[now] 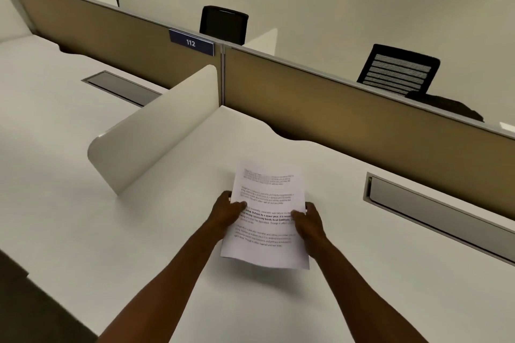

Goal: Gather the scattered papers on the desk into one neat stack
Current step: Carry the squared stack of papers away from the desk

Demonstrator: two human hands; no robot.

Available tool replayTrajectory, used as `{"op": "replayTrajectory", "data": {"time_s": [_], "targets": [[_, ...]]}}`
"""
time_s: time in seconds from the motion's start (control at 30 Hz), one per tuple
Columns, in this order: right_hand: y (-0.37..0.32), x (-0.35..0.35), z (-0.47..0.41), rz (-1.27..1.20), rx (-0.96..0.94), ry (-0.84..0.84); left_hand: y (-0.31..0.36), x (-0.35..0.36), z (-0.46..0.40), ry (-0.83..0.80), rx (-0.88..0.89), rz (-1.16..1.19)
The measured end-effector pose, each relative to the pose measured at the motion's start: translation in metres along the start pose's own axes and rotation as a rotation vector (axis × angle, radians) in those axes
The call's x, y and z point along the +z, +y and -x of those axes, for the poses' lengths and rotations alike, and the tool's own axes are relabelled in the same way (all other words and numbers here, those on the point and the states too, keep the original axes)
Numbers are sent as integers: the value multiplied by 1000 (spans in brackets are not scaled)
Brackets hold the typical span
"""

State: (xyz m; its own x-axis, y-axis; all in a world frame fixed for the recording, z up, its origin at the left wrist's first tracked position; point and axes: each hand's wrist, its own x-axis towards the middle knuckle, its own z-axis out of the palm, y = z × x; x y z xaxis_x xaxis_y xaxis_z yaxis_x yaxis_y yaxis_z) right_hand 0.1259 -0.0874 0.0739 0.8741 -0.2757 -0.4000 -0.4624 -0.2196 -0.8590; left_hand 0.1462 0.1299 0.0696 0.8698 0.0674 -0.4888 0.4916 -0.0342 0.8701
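The thin white printed paper sheets (266, 217) are smooth and rectangular, held just above the matte white desk (111, 231). The left hand (227, 210) and the right hand (309, 221) pinch the side edges, thumbs on top.

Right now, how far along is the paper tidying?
Gathering looks done: no loose sheets show on the desk. In hand: the left hand and right hand grip the papers by their sides. Left: squaring them and laying them down.

Left hand (229, 210), right hand (310, 222) pinch papers (266, 217) above desk (139, 231).
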Motion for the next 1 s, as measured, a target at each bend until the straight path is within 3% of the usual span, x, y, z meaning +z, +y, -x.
{"op": "replayTrajectory", "data": {"time_s": [0.13,0.3,0.47,0.63,0.8,1.0], "targets": [[21,29,-3,6,129,-41,-26,-12,-14,-7,-42,-133],[2,59,-21,-111,102,-20,-14,-38,-41,72,87,-237],[-62,99,-68,-222,4,-15,52,-76,-97,157,245,-297],[-138,141,-133,-253,51,2,132,-107,-166,188,357,-375],[-164,174,-187,-251,91,-6,169,-122,-237,148,338,-585],[-147,196,-232,-314,191,-64,160,-119,-302,116,266,-656]]}}
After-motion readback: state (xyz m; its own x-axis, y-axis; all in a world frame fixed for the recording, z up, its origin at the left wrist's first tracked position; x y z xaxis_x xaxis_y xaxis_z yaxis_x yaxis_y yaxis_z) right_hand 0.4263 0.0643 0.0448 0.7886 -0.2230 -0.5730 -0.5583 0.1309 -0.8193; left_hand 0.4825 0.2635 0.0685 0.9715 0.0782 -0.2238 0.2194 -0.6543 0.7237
